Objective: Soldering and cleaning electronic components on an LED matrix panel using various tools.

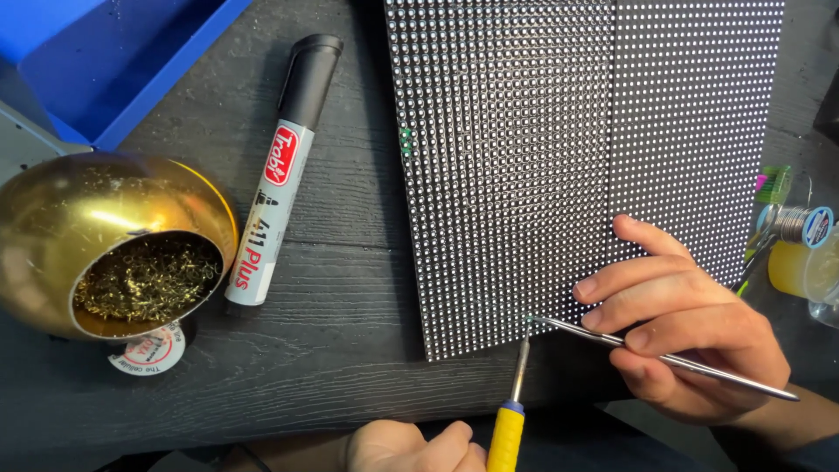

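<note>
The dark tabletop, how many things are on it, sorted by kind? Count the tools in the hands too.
Dotted display panels: 2
Hand tools: 2, the yellow-handled iron in the left hand and the tweezers in the right hand
Marker pen: 1
Gold bowl of brass wool: 1
Solder spool: 1
Blue tray: 1
Total: 8

Bright, even light falls from above, with a hot glare on the gold bowl (105, 245) near the desk's (350, 367) left edge. Shadows are soft and short. The centre is sharp; the right edge blurs slightly.
</note>
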